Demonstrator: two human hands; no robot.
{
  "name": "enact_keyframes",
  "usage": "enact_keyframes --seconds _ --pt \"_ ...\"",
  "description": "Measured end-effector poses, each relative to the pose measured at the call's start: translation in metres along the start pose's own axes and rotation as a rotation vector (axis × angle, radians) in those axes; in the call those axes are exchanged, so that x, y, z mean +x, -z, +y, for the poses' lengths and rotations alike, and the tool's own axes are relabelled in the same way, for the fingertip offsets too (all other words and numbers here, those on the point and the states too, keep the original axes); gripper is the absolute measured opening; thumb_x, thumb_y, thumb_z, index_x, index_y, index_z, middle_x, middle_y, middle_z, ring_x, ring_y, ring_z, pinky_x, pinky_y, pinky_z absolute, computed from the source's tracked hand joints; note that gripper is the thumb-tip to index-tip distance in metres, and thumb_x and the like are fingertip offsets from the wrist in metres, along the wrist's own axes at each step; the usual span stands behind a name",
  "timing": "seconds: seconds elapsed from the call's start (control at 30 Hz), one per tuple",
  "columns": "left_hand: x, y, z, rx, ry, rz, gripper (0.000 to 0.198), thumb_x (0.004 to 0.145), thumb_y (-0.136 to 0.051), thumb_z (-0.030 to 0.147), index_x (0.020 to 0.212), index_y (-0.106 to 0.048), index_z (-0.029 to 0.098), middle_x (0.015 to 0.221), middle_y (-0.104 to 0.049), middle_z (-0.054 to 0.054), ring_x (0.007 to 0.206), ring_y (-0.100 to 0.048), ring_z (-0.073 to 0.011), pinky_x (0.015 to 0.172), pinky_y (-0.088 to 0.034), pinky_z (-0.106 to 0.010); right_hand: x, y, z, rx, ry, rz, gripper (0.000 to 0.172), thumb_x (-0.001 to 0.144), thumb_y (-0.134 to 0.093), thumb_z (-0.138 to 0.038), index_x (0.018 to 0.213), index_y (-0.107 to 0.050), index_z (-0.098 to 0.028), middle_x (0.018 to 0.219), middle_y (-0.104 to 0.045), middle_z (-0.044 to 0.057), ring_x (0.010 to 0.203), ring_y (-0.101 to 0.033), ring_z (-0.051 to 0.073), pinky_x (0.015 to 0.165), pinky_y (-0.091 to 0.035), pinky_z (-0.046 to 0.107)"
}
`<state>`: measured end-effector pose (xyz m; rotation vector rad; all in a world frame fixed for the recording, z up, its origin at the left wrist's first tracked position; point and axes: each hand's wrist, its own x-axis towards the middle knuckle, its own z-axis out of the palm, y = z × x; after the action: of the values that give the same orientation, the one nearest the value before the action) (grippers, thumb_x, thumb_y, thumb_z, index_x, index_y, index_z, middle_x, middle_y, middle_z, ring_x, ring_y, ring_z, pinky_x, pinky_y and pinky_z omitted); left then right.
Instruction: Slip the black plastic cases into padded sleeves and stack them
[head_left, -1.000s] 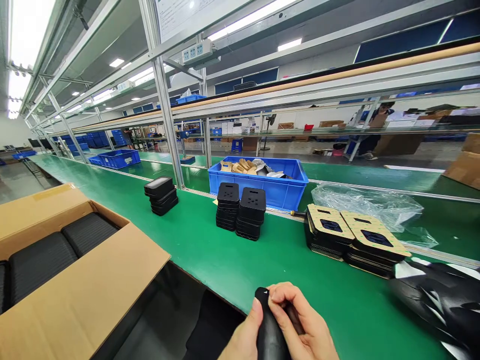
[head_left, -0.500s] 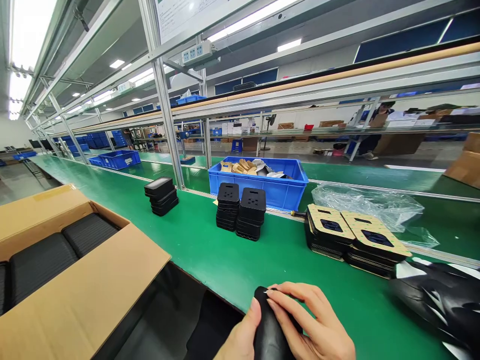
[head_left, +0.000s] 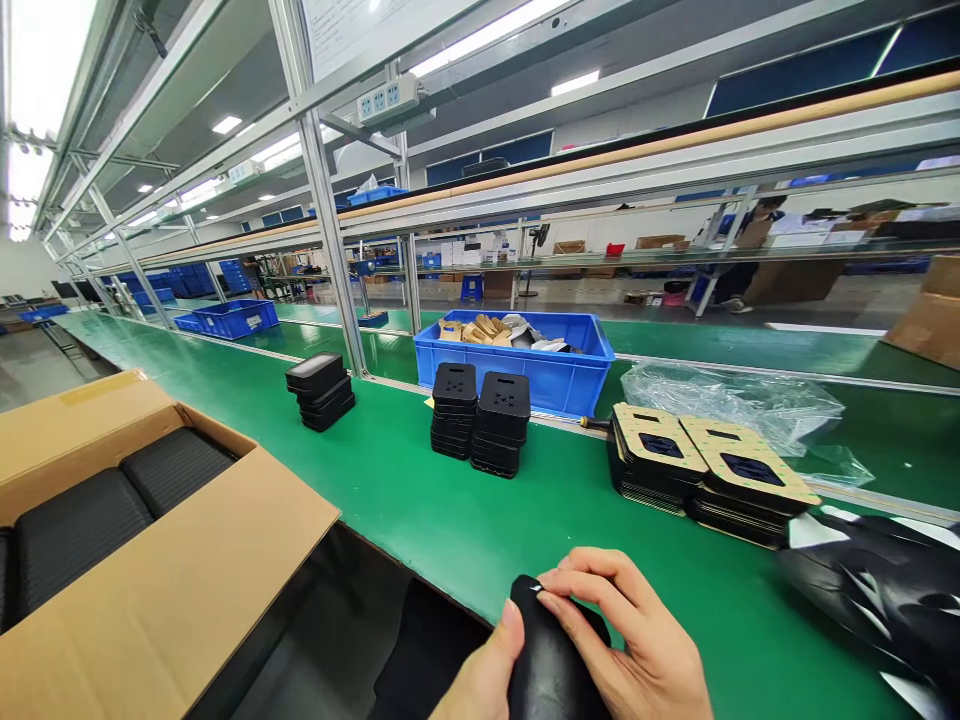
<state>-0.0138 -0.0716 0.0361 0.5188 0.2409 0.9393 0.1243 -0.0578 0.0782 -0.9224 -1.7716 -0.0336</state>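
Observation:
My left hand (head_left: 480, 670) and my right hand (head_left: 630, 640) both grip a black padded case (head_left: 551, 655) at the bottom of the view, over the bench's near edge. My left thumb presses its near side, and my right fingers curl over its top end. The lower part of the case is cut off by the frame. Beyond my hands, on the green bench (head_left: 480, 520), stand stacks of square black plastic parts (head_left: 480, 415). To the right lie stacks of black pieces with tan adhesive faces (head_left: 709, 470).
An open cardboard box (head_left: 150, 540) of black padded items sits at the left. Ahead stand a blue crate (head_left: 510, 385) of tan and silver packets and a smaller black stack (head_left: 319, 390). Black wrapped material (head_left: 870, 590) and clear plastic film (head_left: 731, 405) lie rightward. A person (head_left: 757, 250) stands far off.
My right hand has shifted its fingers further over the top of the case, and the case shows broader and sits slightly higher. The view has tilted a little.

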Motion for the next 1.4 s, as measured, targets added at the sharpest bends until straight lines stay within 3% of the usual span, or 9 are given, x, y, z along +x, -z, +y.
enact_keyframes --seconds 0.2,0.37,0.47,0.53,0.67,0.87,1.07,1.23,1.4 --pt "-0.002 -0.001 0.001 0.089 0.029 0.102 0.076 0.077 -0.067 0.064 0.129 -0.062 0.009 0.136 -0.061 -0.018 0.140 -0.041 -0.0343 0.121 -0.021 -0.044 0.005 0.000 0.005 -0.158 0.165 -0.027 0.009 0.095 -0.053 -0.015 0.091 -0.061 -0.019 0.101 -0.054 0.009 0.096 -0.054 0.020 0.080 -0.050 0.030" --pt "-0.008 -0.007 0.020 0.134 0.139 0.066 0.079 0.081 -0.050 0.075 0.131 -0.061 0.015 0.111 -0.073 -0.014 0.118 -0.062 -0.0353 0.113 -0.030 -0.056 0.004 0.008 0.006 0.044 0.073 -0.288 0.014 0.096 -0.049 -0.018 0.084 -0.054 -0.023 0.100 -0.058 0.007 0.103 -0.055 0.020 0.081 -0.054 0.027" --pt "-0.012 -0.011 0.029 0.129 0.245 0.032 0.081 0.083 -0.036 0.079 0.129 -0.061 0.018 0.104 -0.074 -0.013 0.106 -0.068 -0.0362 0.107 -0.035 -0.061 0.005 0.007 0.004 0.110 0.041 -0.116 0.008 0.095 -0.054 -0.018 0.090 -0.055 -0.024 0.091 -0.061 0.004 0.093 -0.060 0.017 0.078 -0.055 0.024" --pt "-0.013 -0.013 0.029 0.113 0.244 0.008 0.077 0.084 -0.042 0.076 0.134 -0.057 0.019 0.112 -0.072 -0.014 0.111 -0.066 -0.0367 0.109 -0.035 -0.059 0.006 0.003 0.003 0.146 0.044 -0.014 0.011 0.093 -0.058 -0.014 0.093 -0.056 -0.024 0.087 -0.064 0.002 0.089 -0.062 0.016 0.076 -0.055 0.023" --pt "-0.008 -0.014 0.022 0.083 0.087 0.043 0.078 0.079 -0.062 0.066 0.140 -0.051 0.018 0.134 -0.060 -0.014 0.133 -0.049 -0.0364 0.116 -0.028 -0.051 0.005 -0.003 0.003 0.183 0.092 -0.030 0.021 0.089 -0.058 -0.004 0.097 -0.057 -0.024 0.087 -0.069 0.001 0.088 -0.065 0.016 0.075 -0.057 0.025" --pt "-0.004 -0.013 0.017 0.115 0.056 0.078 0.066 0.079 -0.063 0.065 0.124 -0.066 0.017 0.136 -0.060 -0.012 0.140 -0.040 -0.0340 0.119 -0.027 -0.042 0.009 -0.010 0.005 0.014 0.201 -0.048 0.021 0.089 -0.050 -0.003 0.092 -0.055 -0.023 0.081 -0.068 0.001 0.078 -0.063 0.016 0.069 -0.053 0.028" --pt "-0.003 -0.007 0.026 0.134 0.114 0.069 0.067 0.083 -0.049 0.071 0.116 -0.069 0.016 0.104 -0.073 -0.012 0.106 -0.067 -0.0313 0.107 -0.039 -0.053 0.012 -0.005 0.006 0.204 0.075 -0.165 0.018 0.095 -0.046 -0.009 0.085 -0.046 -0.024 0.074 -0.058 -0.001 0.068 -0.056 0.013 0.061 -0.050 0.024" --pt "-0.005 0.001 0.023 0.159 0.229 0.093 0.078 0.085 -0.034 0.077 0.115 -0.068 0.013 0.089 -0.074 -0.013 0.075 -0.070 -0.0248 0.093 -0.047 -0.053 0.009 -0.003 0.006 0.195 -0.005 0.021 0.013 0.093 -0.059 -0.014 0.101 -0.055 -0.023 0.089 -0.066 0.002 0.086 -0.066 0.014 0.075 -0.056 0.023" --pt "-0.007 -0.002 0.016 0.186 0.262 0.106 0.082 0.083 -0.034 0.079 0.109 -0.071 0.010 0.087 -0.075 -0.017 0.087 -0.071 -0.0337 0.099 -0.044 -0.057 0.009 -0.011 0.009 0.176 0.063 0.021 0.019 0.089 -0.061 -0.008 0.098 -0.056 -0.024 0.086 -0.070 0.002 0.081 -0.067 0.015 0.068 -0.057 0.026"
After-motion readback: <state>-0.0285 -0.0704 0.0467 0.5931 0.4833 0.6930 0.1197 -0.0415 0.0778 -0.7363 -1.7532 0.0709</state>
